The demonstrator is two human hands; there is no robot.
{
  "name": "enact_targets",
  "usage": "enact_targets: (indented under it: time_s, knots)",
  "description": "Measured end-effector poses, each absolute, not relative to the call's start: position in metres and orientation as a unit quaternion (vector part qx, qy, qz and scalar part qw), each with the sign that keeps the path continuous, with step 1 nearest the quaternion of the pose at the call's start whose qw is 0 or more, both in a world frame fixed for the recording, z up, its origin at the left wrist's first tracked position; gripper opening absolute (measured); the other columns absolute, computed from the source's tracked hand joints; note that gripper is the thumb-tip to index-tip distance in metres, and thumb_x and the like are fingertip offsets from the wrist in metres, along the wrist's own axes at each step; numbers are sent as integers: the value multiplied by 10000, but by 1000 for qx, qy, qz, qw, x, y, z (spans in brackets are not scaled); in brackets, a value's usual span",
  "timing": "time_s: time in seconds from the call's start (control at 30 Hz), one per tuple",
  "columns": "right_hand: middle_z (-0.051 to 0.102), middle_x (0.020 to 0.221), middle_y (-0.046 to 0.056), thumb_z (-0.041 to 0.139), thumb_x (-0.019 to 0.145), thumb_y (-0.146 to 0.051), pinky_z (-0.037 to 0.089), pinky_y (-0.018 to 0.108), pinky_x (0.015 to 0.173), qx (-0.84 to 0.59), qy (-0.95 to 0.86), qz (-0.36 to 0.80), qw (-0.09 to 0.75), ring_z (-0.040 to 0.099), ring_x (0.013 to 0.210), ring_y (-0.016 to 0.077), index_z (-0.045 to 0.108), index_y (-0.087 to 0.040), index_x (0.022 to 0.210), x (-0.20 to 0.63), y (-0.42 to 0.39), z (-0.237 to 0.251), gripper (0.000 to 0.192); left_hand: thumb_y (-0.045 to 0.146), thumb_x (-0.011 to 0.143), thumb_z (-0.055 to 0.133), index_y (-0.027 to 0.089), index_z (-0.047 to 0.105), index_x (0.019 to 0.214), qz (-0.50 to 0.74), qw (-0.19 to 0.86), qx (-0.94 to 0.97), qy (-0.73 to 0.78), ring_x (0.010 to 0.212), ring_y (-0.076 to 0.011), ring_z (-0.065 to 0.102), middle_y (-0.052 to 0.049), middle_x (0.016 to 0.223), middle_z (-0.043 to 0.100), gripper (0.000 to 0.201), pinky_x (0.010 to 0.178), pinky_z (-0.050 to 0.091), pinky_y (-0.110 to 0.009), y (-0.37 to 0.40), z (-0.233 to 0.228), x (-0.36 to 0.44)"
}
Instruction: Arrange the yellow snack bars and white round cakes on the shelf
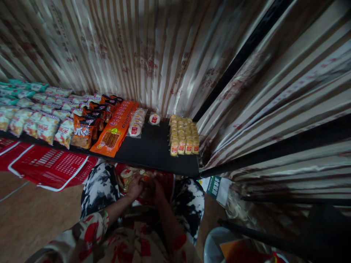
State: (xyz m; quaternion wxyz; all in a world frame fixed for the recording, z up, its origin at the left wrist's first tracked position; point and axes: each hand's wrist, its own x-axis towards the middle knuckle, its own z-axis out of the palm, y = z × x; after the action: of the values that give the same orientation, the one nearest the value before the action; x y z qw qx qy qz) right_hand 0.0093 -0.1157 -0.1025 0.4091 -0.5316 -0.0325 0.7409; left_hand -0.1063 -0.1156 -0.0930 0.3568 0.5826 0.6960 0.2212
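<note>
Both hands are low between my knees, in a red bag or basket [169, 179] that holds snack packets. My left hand [135, 187] is closed over clear-wrapped snack packets [126, 175], its fingers curled against them. Close beside it, my right hand [157, 188] reaches down at the right side of the same packets. Its fingers are dim and partly hidden, so their grip is unclear. On the black shelf [142, 151] just beyond stand rows of small yellow packets [184, 135], a row of white round packets [136, 124] and a single white round packet [154, 118].
Orange flat packets [109, 135], orange-black bags [82, 133] and many white snack bags [48, 126] line the shelf's left. A red bag with white handles [55, 164] hangs below. Striped curtains [153, 54] and black poles [236, 60] border the shelf. A bucket [212, 243] is lower right.
</note>
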Motion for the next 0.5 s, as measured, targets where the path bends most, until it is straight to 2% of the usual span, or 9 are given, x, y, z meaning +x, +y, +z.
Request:
enact_targets:
  time_s: [0.13,0.33,0.5]
  knots:
    - [653,592,3,469,811,-296,407,165,406,-532,2,734,423,560,443,87,632,-154,784,11,-116,-98,218,45,715,486,157,641,982,244,357,586,685,1103,-195,516,-90,1118,582,329,1001,370,-345,-117,-88,-108]
    - [601,502,-17,464,816,-307,382,158,376,-547,14,724,420,513,384,81,610,-161,754,18,-119,-94,216,79,747,477,165,614,939,257,360,594,672,1052,-172,531,-69,1060,595,251,966,384,-321,-117,-80,-108]
    - [619,540,-5,473,803,-305,395,162,389,-557,-9,721,412,544,423,91,607,-155,794,25,-121,-86,201,134,745,491,171,595,801,277,352,597,665,926,-172,561,-50,917,615,124,881,416,-309,-117,-78,-109]
